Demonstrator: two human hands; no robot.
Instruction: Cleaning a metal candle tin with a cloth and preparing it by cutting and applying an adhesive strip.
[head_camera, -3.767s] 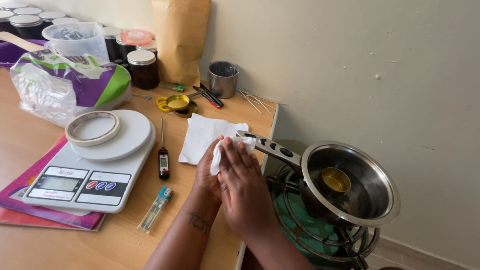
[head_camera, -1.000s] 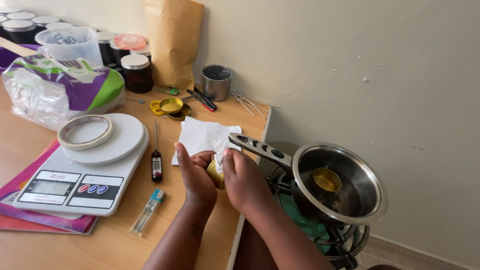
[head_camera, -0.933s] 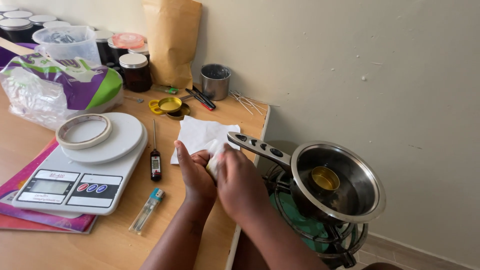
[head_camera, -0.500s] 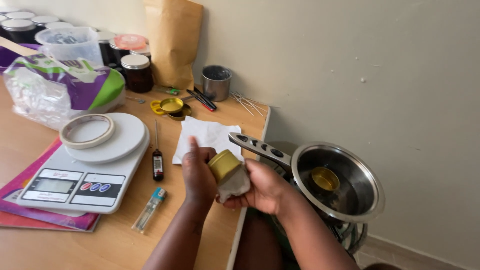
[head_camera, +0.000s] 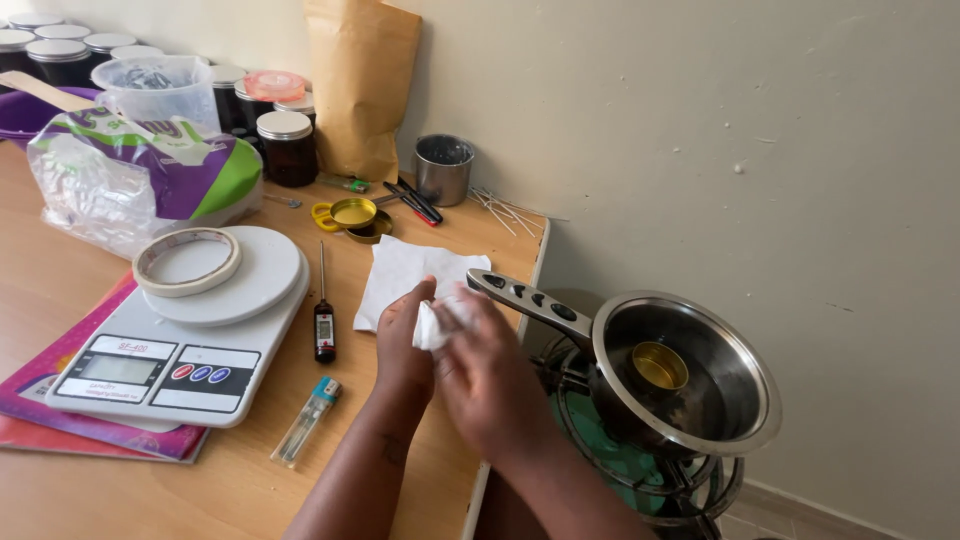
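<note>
Half a second ago I could see a small gold tin held up between the two hands with the tissue under it; now both hands have closed together again and the tin is hidden, only a wad of white tissue (head_camera: 432, 325) showing between them. My left hand (head_camera: 402, 345) is curled around that wad from below, and my right hand (head_camera: 490, 375) is cupped over it from above, fingers wrapped down. I judge the tin is inside the tissue, but I cannot see it.

As for progress, I read this as wiping in hand and not finished: the wad is pressed between the palms, nothing has been set down, and a flat white paper napkin (head_camera: 415, 275) lies just behind the hands. A second small gold tin (head_camera: 660, 365) sits inside the steel saucepan (head_camera: 685, 385), right of the hands, on a wire burner stand over the bench edge.

Taking the white digital kitchen scale (head_camera: 180, 335) as landmark: a roll of pale tape (head_camera: 187, 262) rests on its platform, a probe thermometer (head_camera: 324, 325) lies just right of it, a clear lighter (head_camera: 307, 420) near its right front corner, pink and purple books (head_camera: 90, 430) under it. Behind it are a plastic bag of white flakes (head_camera: 130, 175), dark jars (head_camera: 285, 147), a brown paper pouch (head_camera: 362, 85) and a small metal cup (head_camera: 444, 168).

The light wooden bench (head_camera: 60, 290) stands against a plain cream wall (head_camera: 750, 130).
</note>
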